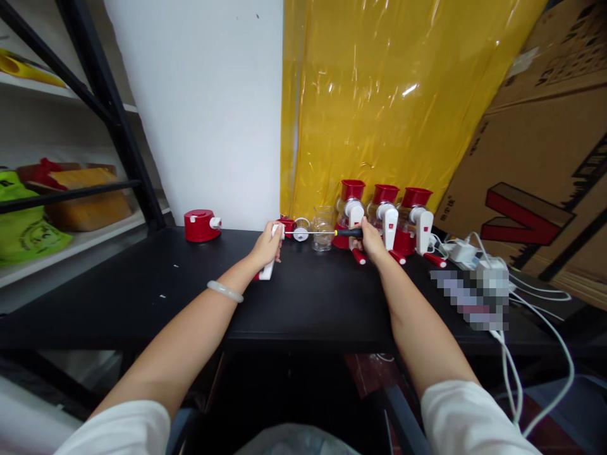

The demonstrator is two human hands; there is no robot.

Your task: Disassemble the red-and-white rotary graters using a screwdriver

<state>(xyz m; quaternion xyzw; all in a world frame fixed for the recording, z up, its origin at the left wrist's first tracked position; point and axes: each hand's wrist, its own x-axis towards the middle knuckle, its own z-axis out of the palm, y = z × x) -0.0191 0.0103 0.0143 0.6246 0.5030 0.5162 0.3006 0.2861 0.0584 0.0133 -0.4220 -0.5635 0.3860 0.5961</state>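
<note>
Left hand: fingers wrapped round a white-and-red crank handle, held above the black table!
Right hand: fingers gripping the screwdriver, level, its shaft reaching across to the crank handle.
Behind: a clear cup, with three red-and-white grinders towards the right.

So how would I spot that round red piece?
On the black table, look left, before the white panel. There sits a squat red drum with a short white stub; unlike the tall machines, it shows no crank.
</note>
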